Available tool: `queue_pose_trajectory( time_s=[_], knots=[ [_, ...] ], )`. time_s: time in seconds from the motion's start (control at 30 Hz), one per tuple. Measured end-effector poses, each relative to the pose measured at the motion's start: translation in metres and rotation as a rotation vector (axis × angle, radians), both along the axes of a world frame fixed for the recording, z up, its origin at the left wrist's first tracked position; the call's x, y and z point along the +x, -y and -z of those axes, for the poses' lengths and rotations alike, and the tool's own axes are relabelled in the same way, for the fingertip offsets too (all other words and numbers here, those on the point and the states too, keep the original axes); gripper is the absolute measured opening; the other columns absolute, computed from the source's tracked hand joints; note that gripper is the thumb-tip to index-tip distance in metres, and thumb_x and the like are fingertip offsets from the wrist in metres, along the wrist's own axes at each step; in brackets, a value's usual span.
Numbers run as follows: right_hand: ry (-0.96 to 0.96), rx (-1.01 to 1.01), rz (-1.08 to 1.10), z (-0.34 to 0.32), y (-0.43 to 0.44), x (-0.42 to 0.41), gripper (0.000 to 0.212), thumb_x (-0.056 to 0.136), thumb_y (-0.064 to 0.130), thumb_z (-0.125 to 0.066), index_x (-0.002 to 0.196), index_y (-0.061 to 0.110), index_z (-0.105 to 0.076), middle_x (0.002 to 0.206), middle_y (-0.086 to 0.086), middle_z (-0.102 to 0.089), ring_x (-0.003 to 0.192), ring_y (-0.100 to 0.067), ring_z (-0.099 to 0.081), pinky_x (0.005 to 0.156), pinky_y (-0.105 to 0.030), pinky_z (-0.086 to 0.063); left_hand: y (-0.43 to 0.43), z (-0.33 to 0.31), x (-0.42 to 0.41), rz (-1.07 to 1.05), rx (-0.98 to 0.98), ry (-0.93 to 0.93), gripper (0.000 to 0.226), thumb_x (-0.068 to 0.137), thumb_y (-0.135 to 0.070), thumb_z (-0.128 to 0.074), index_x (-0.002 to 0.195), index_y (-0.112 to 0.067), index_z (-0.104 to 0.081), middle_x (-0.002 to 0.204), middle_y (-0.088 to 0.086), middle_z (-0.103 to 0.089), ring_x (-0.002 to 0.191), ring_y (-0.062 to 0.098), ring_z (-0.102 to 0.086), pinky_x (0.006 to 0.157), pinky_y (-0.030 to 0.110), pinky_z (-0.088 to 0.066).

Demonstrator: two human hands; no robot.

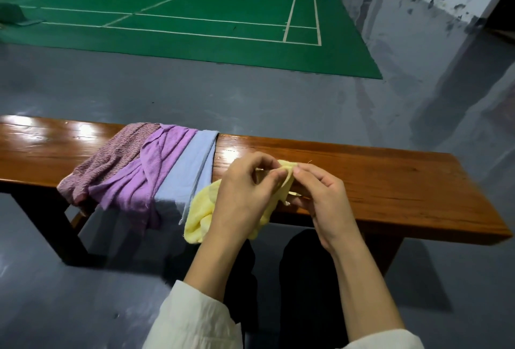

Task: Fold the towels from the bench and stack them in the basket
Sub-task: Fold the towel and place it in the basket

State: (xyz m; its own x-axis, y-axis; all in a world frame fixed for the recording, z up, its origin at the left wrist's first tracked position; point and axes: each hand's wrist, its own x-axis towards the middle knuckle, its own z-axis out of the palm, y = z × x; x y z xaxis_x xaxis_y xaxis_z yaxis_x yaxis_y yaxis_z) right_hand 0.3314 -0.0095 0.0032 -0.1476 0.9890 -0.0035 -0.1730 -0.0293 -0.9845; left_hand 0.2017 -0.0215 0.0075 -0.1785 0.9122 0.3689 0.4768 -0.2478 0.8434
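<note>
Yellow cloth sits between your hands: the yellow towel [200,209] hangs crumpled over the near edge of the surface [390,181], and its bulk lies below and to the left of your left hand [239,192]. This hand pinches the top edge with curled fingers, and your right hand [320,198] pinches the same edge just beside it, the fingertips of both almost touching. Farther left, the blue towel [195,165], purple towel [156,165] and pink towel [111,159] lie draped across the surface. The basket is not in view.

Glossy varnished wood bench [390,170]; soft, nubby cloth yellow towel [200,209]; crinkled purple towel [156,165].
</note>
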Motion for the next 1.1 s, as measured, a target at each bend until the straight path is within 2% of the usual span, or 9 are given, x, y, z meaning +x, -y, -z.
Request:
queue_pose_trajectory(
  time_s=[0.1, 0.23, 0.37, 0.5, 0.6, 0.67, 0.73, 0.9, 1.1],
  knots=[
    [0.031, 0.017, -0.008, 0.001, 0.0, 0.002, 0.025, 0.097, 0.015, -0.049, 0.094, 0.012, -0.073, 0.097, -0.011, -0.071, 0.09, -0.021, -0.067, 0.071, -0.028, -0.055, 0.001, 0.001, 0.002, -0.041, 0.013, -0.02, 0.009, 0.083, -0.026, -0.071, 0.077, -0.026, -0.064, 0.076, -0.013, -0.061, 0.079, 0.007, -0.053, 0.065, 0.017, -0.04],
    [0.113, 0.064, -0.039, 0.001, 0.002, 0.002, 0.019, 0.091, 0.021, -0.057, 0.097, 0.011, -0.072, 0.092, -0.008, -0.072, 0.084, -0.017, -0.067, 0.07, -0.029, -0.057, 0.001, 0.004, 0.005, -0.082, 0.026, -0.085, 0.014, 0.082, -0.028, -0.068, 0.073, -0.029, -0.058, 0.074, -0.018, -0.057, 0.083, 0.006, -0.049, 0.066, 0.018, -0.038],
    [0.096, 0.032, -0.015, 0.006, 0.0, 0.004, 0.026, 0.082, 0.03, -0.062, 0.097, 0.012, -0.071, 0.092, -0.008, -0.073, 0.086, -0.018, -0.068, 0.074, -0.034, -0.057, -0.002, 0.007, 0.005, -0.107, 0.06, -0.189, 0.024, 0.078, -0.048, -0.061, 0.066, -0.031, -0.049, 0.071, -0.016, -0.054, 0.083, 0.012, -0.047, 0.078, 0.037, -0.041],
    [-0.004, -0.033, -0.022, 0.015, -0.006, 0.01, 0.034, 0.075, 0.028, -0.066, 0.098, 0.002, -0.069, 0.093, -0.018, -0.07, 0.081, -0.026, -0.066, 0.069, -0.035, -0.054, -0.016, 0.016, -0.006, -0.019, -0.146, -0.148, 0.057, 0.069, -0.065, -0.066, 0.056, -0.02, -0.035, 0.052, -0.009, -0.04, 0.058, 0.013, -0.042, 0.059, 0.033, -0.037],
    [0.067, -0.008, -0.026, 0.021, -0.014, 0.015, 0.026, 0.077, 0.021, -0.067, 0.093, 0.001, -0.069, 0.088, -0.023, -0.067, 0.078, -0.029, -0.063, 0.068, -0.038, -0.054, -0.028, 0.026, -0.021, 0.21, -0.27, 0.0, 0.055, 0.068, -0.063, -0.066, 0.054, -0.021, -0.034, 0.051, -0.012, -0.031, 0.052, 0.005, -0.031, 0.05, 0.023, -0.027],
    [0.077, 0.003, 0.058, 0.026, -0.025, 0.019, 0.009, 0.085, 0.013, -0.063, 0.09, 0.008, -0.069, 0.085, -0.013, -0.069, 0.079, -0.022, -0.063, 0.071, -0.034, -0.054, -0.035, 0.032, -0.041, 0.32, -0.309, 0.009, 0.051, 0.074, -0.056, -0.07, 0.054, -0.02, -0.039, 0.054, -0.011, -0.034, 0.054, 0.004, -0.033, 0.05, 0.02, -0.026],
    [0.066, 0.012, 0.195, 0.031, -0.037, 0.025, 0.012, 0.092, 0.009, -0.056, 0.088, 0.013, -0.067, 0.083, -0.003, -0.068, 0.078, -0.014, -0.061, 0.07, -0.025, -0.052, -0.041, 0.036, -0.067, 0.357, -0.339, -0.157, 0.054, 0.075, -0.054, -0.073, 0.057, -0.013, -0.042, 0.056, -0.009, -0.034, 0.054, 0.005, -0.033, 0.05, 0.021, -0.026],
    [0.059, -0.028, 0.453, 0.04, -0.061, 0.036, 0.02, 0.099, 0.014, -0.048, 0.084, 0.016, -0.062, 0.077, 0.004, -0.06, 0.07, -0.005, -0.053, 0.061, -0.015, -0.045, -0.048, 0.039, -0.137, 0.272, -0.326, -0.545, 0.076, 0.056, -0.092, -0.047, 0.049, -0.017, -0.034, 0.047, -0.006, -0.027, 0.047, 0.01, -0.029, 0.047, 0.022, -0.024],
    [0.109, 0.008, 0.583, 0.057, -0.073, 0.024, 0.016, 0.101, 0.015, -0.045, 0.095, 0.009, -0.059, 0.077, 0.004, -0.056, 0.067, -0.003, -0.048, 0.055, -0.009, -0.041, -0.05, 0.048, -0.174, 0.204, -0.3, -0.803, 0.065, 0.075, -0.079, -0.025, 0.061, -0.018, -0.043, 0.053, -0.003, -0.045, 0.052, 0.01, -0.043, 0.052, 0.029, -0.032]
  ],
)
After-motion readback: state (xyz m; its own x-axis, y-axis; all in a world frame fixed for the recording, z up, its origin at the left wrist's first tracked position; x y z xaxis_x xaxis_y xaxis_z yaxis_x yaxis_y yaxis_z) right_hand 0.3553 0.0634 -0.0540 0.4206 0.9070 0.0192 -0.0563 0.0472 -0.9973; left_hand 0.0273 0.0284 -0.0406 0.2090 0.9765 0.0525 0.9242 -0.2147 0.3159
